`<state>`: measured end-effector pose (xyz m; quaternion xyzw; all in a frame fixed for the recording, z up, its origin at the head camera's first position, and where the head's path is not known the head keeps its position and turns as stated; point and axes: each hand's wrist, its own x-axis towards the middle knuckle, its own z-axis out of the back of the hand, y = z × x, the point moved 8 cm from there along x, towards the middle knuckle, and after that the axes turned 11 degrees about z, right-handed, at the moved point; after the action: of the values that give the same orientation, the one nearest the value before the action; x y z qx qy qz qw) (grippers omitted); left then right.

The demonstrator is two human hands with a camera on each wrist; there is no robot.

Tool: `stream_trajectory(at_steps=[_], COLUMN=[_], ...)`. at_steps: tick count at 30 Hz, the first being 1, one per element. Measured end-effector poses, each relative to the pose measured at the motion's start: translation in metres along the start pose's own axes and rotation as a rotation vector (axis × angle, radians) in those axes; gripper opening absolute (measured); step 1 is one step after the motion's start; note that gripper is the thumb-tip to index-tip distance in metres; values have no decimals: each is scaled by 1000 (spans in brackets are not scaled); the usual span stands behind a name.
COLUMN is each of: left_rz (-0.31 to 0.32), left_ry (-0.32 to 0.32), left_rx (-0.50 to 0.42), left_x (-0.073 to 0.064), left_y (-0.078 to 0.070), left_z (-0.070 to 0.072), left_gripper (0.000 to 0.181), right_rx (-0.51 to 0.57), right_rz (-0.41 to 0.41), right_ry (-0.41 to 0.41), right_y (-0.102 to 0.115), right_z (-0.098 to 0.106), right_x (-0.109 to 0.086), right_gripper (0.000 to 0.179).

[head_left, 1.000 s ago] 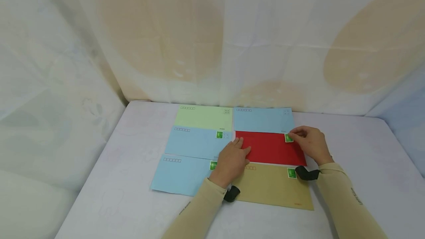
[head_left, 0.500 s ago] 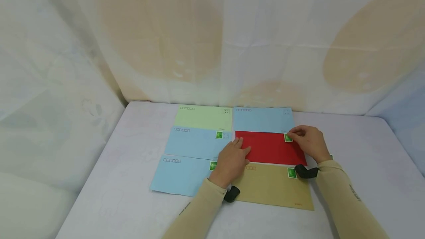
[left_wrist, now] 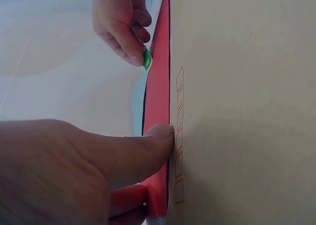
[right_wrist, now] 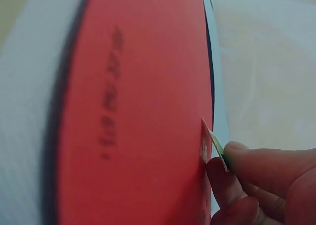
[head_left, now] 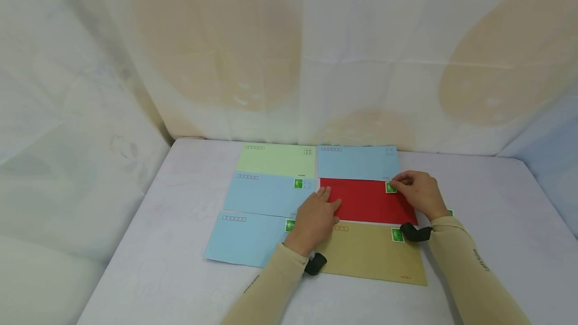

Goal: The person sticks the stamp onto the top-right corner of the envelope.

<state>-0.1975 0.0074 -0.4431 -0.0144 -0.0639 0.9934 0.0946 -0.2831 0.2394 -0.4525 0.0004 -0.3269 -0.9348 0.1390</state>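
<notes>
A red envelope lies flat in the right-hand column of envelopes. My left hand rests on its left end with the fingers spread; in the left wrist view the thumb lies along its lower edge. At the upper right corner my right hand pinches a green postage stamp between thumb and forefinger. Seen from the right wrist, the stamp is tilted, one edge close to the red surface; whether it touches, I cannot tell.
Below lies a tan envelope bearing a green stamp. Two blue envelopes with stamps and a green envelope form the left column. Another blue envelope is behind the red one. Partly hidden by the right wrist is another stamp.
My right hand has shifted slightly left with the pinched stamp, along the top edge of the red envelope. The left hand has stayed in place.
</notes>
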Motion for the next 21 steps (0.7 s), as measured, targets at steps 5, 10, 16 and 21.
stream_trajectory(at_steps=[5, 10, 16, 21], left_rz=[6, 7, 7, 4], left_ry=[4, 4, 7, 9], left_rx=[-2, -16, -18, -11], left_x=[0, 1, 1, 1], left_y=[0, 0, 0, 0], left_z=[-1, -1, -1, 0], left_gripper=[51, 51, 52, 52], right_rx=[-10, -26, -27, -22], right_rz=[6, 7, 11, 15], right_ry=[-3, -6, 0, 8], right_y=[1, 2, 4, 5], right_z=[0, 1, 0, 0], right_x=[0, 0, -1, -1], right_gripper=[29, 27, 26, 26])
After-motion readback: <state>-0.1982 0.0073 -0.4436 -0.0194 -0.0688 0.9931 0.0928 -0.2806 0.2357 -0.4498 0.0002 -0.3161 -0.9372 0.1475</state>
